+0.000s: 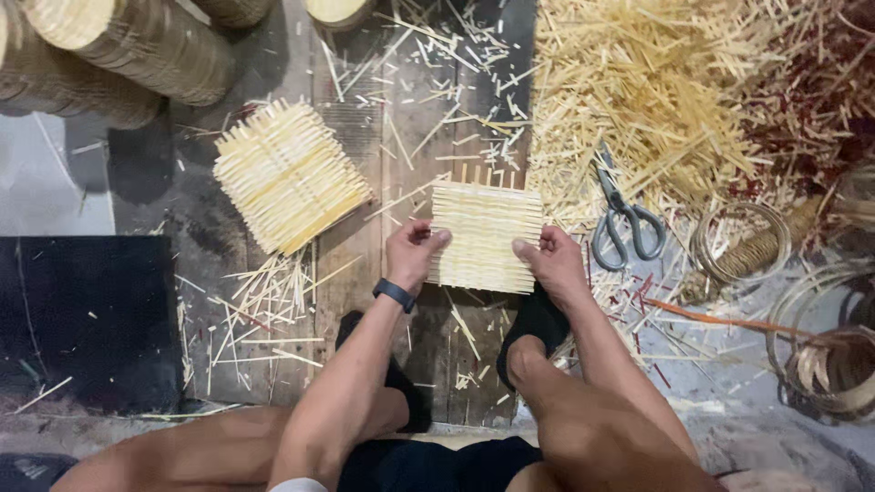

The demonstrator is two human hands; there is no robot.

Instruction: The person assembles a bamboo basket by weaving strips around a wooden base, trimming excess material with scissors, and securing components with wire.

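Head view: looking straight down at 2 bare hands over a dark wooden board (pixel 365 273) littered with straw-coloured splints.
Left hand (pixel 415 251): clenched on the left edge of the woven bamboo mat (pixel 483 235), thumb on top; black wristband (pixel 394 294) at the wrist.
Right hand (pixel 551 260): pinching the mat's right edge, thumb pressed onto the weave.
Woven bamboo mat: lying flat on the board between both hands, loose upright ends poking out along its far edge.
Second woven mat (pixel 287 175): on the board to the left, turned at an angle, well apart from the hands.
Scissors (pixel 624 214): grey, closed, just right of the held mat, beside the heap of bamboo splints (pixel 638 82).
Coiled strips (pixel 825 351): at the far right.
Stacked woven discs (pixel 118 46): top left corner.
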